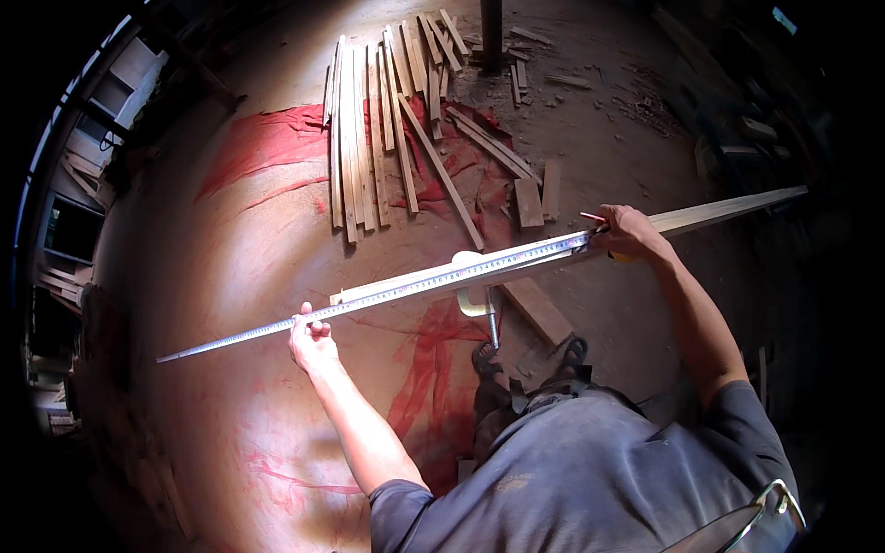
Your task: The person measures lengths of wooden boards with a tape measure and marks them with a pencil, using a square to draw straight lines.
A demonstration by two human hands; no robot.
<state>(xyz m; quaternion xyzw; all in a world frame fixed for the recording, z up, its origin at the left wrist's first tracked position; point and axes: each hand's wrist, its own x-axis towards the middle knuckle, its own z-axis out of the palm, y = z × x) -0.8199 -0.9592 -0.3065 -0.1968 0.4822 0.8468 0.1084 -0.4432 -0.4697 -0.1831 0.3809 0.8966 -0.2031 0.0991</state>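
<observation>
A tape measure's long white blade (419,282) stretches along a pale wooden batten (728,211). My left hand (315,343) pinches the blade just beyond the batten's left end, and the blade's free tip reaches farther left. At the other end, my right hand (631,230) is closed round the tape measure's case, of which a bit of yellow (621,257) shows beneath the palm. A slim red pencil or pen (592,217) sticks out from the same hand. Under the batten's middle is a pale C-shaped clamp (474,302) with a metal screw, partly hidden by batten and blade.
Several long wooden strips (355,147) lie on red sheeting (267,147) ahead. Short wood blocks (528,203) and a plank (535,311) lie nearer, the plank close to my sandalled feet (573,352). A dark post (492,37) stands at the back, with wood scraps around it.
</observation>
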